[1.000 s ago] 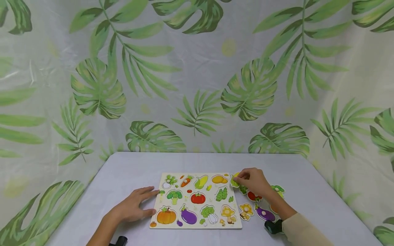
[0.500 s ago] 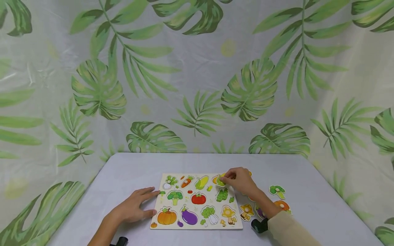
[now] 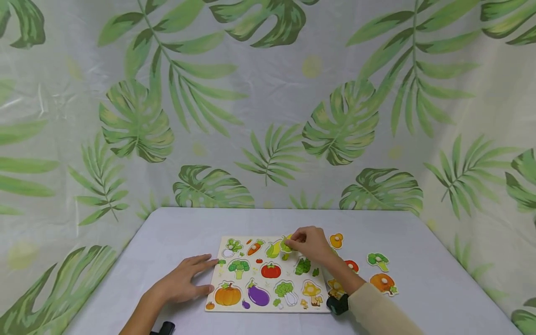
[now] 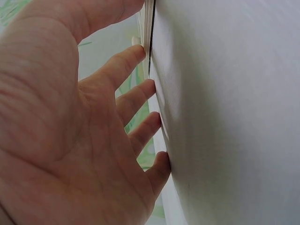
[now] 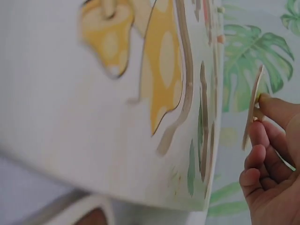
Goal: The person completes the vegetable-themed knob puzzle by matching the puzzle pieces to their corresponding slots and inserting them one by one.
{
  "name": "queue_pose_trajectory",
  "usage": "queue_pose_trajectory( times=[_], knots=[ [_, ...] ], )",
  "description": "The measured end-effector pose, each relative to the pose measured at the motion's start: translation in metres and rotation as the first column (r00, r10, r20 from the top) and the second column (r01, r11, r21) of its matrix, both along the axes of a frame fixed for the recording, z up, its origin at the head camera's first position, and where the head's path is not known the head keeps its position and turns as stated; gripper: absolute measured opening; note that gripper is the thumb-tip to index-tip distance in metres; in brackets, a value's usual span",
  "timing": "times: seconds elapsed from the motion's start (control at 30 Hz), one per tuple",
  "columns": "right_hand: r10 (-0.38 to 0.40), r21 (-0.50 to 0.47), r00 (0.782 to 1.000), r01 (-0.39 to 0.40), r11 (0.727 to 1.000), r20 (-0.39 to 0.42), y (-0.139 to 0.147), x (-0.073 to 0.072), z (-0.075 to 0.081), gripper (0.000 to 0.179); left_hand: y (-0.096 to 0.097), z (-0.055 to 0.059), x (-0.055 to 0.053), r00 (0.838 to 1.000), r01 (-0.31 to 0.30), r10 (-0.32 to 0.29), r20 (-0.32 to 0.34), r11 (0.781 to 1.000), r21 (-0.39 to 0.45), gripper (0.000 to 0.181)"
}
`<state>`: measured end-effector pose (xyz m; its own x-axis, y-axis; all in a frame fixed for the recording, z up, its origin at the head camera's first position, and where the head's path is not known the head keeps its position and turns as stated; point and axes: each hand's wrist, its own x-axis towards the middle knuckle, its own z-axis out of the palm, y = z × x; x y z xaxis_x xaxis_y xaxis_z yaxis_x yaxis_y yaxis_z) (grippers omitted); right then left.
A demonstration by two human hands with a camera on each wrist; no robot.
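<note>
- Two hands in play, one board (image 3: 254, 271), one piece in the air! The right hand (image 3: 311, 243) has that green-and-yellow piece (image 3: 284, 246) pinched between thumb and fingers.
- The left hand (image 3: 182, 280) sits at the board's 9 o'clock, fingers spread and straight, fingertips against the edge, gripping nothing.
- Where's the piece? Over the board, toward 1 o'clock from its centre, beside the corn picture (image 3: 273, 250); the right wrist view shows a gap between piece and board.
- Count the big pictures: four along the bottom row, three across the middle, three showing up top.
- Loose pieces, at least five: one yellow-orange piece (image 3: 336, 240) at the board's 2 o'clock; one red piece (image 3: 351, 265), one broccoli piece (image 3: 378, 261) and one pumpkin piece (image 3: 382, 282) around 3; one mushroom piece (image 3: 334, 284) just beside the edge, between 3 and 4.
- Axes now: the board lies long from 9 to 3; the pinched piece, edge-on in the right wrist view, runs between 12 and 1 down to between 6 and 7.
- Hard to see: the piece's design is unreadable, the right arm covers parts of the red and mushroom pieces, the right hand blocks the board's top-right area, and the left wrist view crops the thumb.
</note>
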<state>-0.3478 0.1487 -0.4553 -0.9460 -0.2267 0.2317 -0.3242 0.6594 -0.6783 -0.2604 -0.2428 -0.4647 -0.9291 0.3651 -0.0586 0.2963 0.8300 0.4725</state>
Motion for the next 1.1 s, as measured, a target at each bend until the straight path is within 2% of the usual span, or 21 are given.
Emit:
queue_pose_trajectory(
  times=[0.43, 0.83, 1.1],
  knots=[
    [0.015, 0.059, 0.999, -0.017, 0.998, 0.043, -0.023, -0.001, 0.008, 0.017, 0.0, 0.002, 0.001, 1.0, 0.011, -0.011, -0.018, 1.0, -0.012, 0.071],
    [0.042, 0.121, 0.998, -0.048, 0.991, 0.053, -0.036, -0.007, 0.004, 0.018, -0.001, -0.001, 0.002, 1.0, 0.0, 0.0, -0.008, 1.0, -0.013, 0.071],
    [0.044, 0.149, 0.997, -0.052, 0.987, 0.056, -0.039, -0.012, -0.002, 0.023, 0.002, 0.003, 0.003, 1.0, -0.024, 0.024, 0.011, 1.0, -0.014, 0.072]
  ],
)
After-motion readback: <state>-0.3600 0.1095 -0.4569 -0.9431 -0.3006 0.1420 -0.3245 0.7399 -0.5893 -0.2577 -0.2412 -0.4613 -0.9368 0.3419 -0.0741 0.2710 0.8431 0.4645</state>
